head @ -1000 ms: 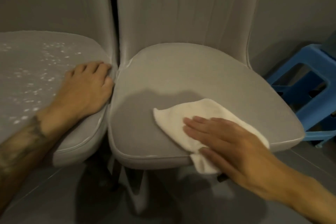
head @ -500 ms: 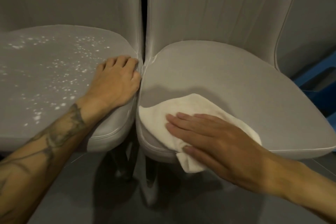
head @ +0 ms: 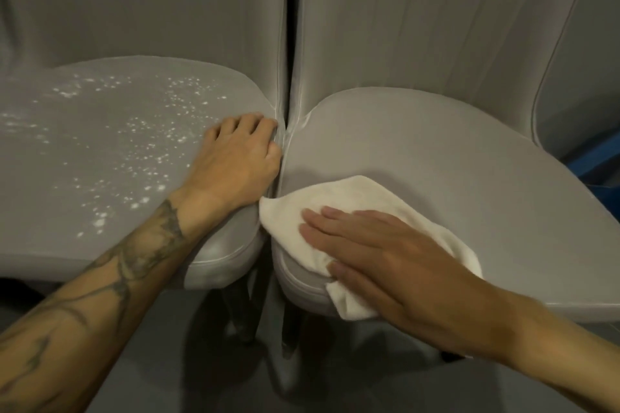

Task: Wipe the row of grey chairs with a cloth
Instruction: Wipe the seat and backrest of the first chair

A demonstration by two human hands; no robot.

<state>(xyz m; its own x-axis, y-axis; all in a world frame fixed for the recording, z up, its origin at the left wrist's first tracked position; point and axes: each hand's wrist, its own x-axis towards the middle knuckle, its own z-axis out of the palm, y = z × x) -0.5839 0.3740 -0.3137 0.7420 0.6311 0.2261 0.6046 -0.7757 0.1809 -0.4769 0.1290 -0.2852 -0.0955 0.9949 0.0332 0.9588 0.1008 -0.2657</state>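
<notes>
Two grey padded chairs stand side by side. The right chair [head: 436, 157] has a plain seat. A white cloth [head: 302, 211] lies on its front left corner, one end hanging over the front edge. My right hand [head: 379, 251] presses flat on the cloth with straight fingers. The left chair [head: 100, 151] has white specks scattered over its seat. My left hand [head: 235, 161] rests on that seat's right edge, fingertips curled over it into the gap between the two seats.
A blue plastic stool [head: 597, 174] shows at the far right edge behind the right chair. Dark chair legs [head: 241, 312] stand below the seats on a grey floor [head: 188, 379]. Both grey backrests rise directly behind the seats.
My right hand has slid the cloth leftward across the right seat to its front left corner. The view has shifted left, showing more of the speckled seat. My left hand has stayed put.
</notes>
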